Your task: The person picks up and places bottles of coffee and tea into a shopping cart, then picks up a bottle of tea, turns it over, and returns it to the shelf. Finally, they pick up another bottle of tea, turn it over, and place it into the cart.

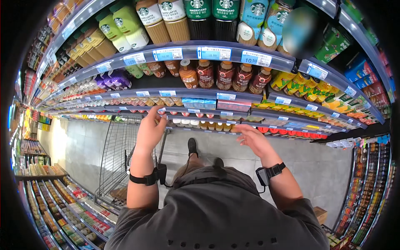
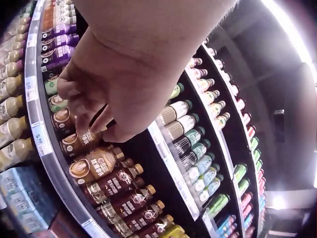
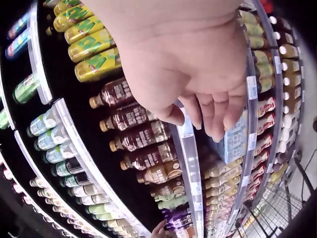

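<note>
On the shop shelf (image 1: 196, 95), an orange-brown bottle (image 1: 188, 76) stands upright, ahead and rightward of the nearer left hand (image 1: 150, 130); right hand (image 1: 256, 141) is farther. Both hold nothing, fingers loosely bent.

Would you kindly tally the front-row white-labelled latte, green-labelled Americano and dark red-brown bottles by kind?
White-labelled, tan-based latte bottles: 2
Green-labelled, black-based Americano bottles: 2
Dark red-brown bottles: 4
Total: 8

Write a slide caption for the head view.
Left hand and right hand held out, fingers relaxed, before shelves of bottled drinks, a wire shopping cart at the left.
</note>
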Tool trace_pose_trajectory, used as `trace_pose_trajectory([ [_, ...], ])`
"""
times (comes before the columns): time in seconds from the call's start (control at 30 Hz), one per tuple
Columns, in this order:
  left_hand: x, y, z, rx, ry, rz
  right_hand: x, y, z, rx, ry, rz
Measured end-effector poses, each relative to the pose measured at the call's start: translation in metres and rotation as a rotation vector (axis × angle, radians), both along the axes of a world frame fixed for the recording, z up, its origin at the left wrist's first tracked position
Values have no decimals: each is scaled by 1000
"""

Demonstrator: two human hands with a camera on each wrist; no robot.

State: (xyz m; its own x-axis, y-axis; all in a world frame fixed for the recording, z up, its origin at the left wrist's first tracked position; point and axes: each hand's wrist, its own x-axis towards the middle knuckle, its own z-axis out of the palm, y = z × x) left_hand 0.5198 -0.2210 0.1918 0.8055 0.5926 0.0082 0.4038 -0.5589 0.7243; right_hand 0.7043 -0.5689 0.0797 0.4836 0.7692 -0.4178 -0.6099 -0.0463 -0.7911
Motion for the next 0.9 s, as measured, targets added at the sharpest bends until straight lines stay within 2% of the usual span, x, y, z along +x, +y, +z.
trace_pose_trajectory([
  [0.17,41,33,-9,4,-62,-82,10,60,47,12,-128,133],
  [0.27,74,46,6,8,-40,-119,18,92,65,35,-207,183],
  [0.37,106,62,13,6,-130,-205,22,123,93,96,-311,249],
  [0.4,117,69,11,5,-131,-222,24,134,94,93,-313,232],
  [0.47,135,80,6,268,15,-249,28,153,95,115,-418,262],
  [0.5,143,83,7,291,-60,-308,30,163,99,128,-409,271],
  [0.6,164,83,20,217,-94,-419,35,186,109,135,-555,251],
  [0.63,167,83,21,286,-176,-440,36,193,113,152,-590,232],
  [0.73,183,98,13,238,-191,-656,39,205,112,127,-626,201],
  [0.83,190,99,13,212,-100,-700,39,209,104,127,-623,160],
  [0.9,192,100,14,220,-120,-723,37,208,103,133,-602,134],
])
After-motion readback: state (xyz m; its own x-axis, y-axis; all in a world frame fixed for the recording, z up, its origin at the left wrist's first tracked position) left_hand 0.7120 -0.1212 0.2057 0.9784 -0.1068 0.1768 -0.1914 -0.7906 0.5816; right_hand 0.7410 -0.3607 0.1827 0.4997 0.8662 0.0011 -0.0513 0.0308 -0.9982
